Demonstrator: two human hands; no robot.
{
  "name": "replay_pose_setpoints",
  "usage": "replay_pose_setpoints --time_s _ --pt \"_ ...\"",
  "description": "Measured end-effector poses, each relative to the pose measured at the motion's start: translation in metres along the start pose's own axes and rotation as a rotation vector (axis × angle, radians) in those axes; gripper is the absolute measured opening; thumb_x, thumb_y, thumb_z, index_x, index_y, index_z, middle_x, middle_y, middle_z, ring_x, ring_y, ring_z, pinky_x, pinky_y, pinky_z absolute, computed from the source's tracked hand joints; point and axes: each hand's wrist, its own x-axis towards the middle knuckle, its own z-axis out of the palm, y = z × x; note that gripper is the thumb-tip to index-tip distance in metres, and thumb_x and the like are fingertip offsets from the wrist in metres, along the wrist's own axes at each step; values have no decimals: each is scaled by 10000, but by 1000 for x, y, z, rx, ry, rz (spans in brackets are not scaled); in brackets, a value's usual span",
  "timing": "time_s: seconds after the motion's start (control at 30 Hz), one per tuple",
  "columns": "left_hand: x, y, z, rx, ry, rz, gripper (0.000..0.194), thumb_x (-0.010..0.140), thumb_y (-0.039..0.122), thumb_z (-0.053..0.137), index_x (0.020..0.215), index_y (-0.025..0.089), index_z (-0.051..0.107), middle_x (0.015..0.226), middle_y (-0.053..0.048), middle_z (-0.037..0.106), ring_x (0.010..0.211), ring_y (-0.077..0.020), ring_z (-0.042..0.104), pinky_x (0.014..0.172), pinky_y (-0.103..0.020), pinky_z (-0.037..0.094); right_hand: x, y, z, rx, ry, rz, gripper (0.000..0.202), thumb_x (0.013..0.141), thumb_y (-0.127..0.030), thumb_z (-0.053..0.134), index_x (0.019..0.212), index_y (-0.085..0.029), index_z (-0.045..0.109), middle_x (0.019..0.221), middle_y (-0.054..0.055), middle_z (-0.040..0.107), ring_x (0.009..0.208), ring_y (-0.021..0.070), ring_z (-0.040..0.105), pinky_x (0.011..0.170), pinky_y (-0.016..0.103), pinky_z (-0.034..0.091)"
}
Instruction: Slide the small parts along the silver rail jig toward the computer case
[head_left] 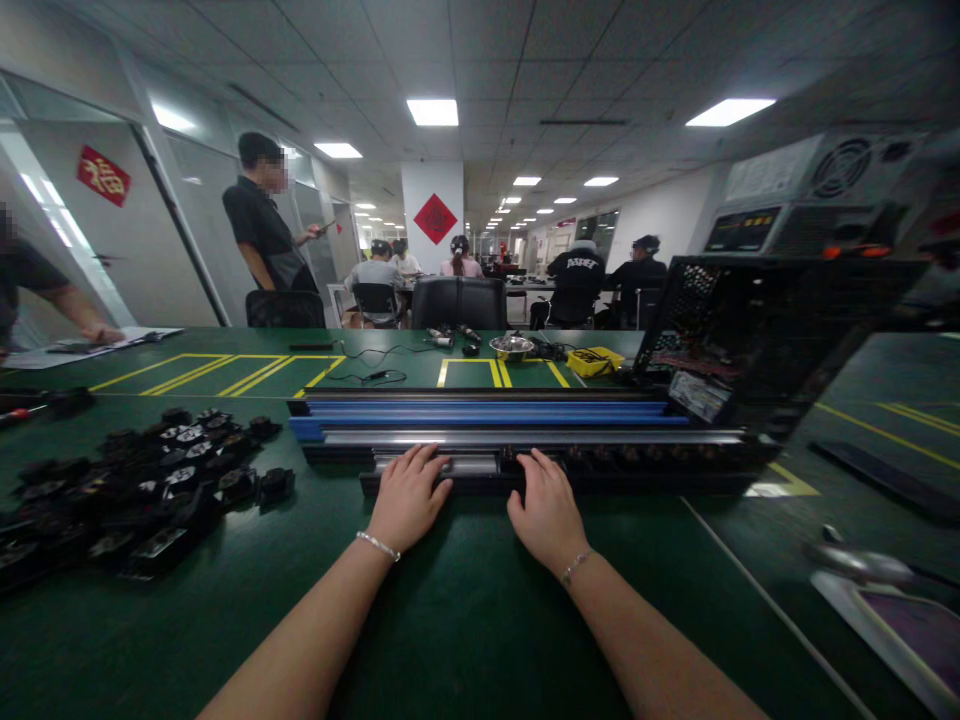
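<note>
My left hand (409, 498) lies palm down with its fingers spread, fingertips at the near edge of a long black and silver rail assembly (480, 464). My right hand (547, 507) rests on the same near edge a little to the right, its fingers slightly apart. Neither hand is wrapped round anything. Behind the silver bar (600, 437) run blue rails (495, 412), lying left to right across the green table (465, 620). The fingertips hide small bits of the front rail.
Many black parts (180, 470) are heaped at the left. An open black computer case (757, 330) stands at the right, power supplies (832, 170) on top. Behind the rails are a metal bowl (512, 346) and yellow tray (594, 361). A person (266, 220) stands beyond the table.
</note>
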Motion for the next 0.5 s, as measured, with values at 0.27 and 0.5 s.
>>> replay_pose_setpoints --time_s 0.27,0.5 --pt "-1 0 1 1 8 3 350 857 400 393 1155 298 546 1321 -9 492 1242 -233 389 994 -440 330 -1 0 0 22 -24 -67 460 752 -143 404 1192 -49 501 1232 148 529 1240 229 359 1056 390 259" --pt "-1 1 0 -7 7 5 354 851 391 407 1166 295 537 1322 -15 490 1245 -235 383 998 -440 320 -1 -1 -4 54 -66 -94 491 746 -158 412 1225 -71 483 1242 118 531 1268 225 312 1067 389 233"
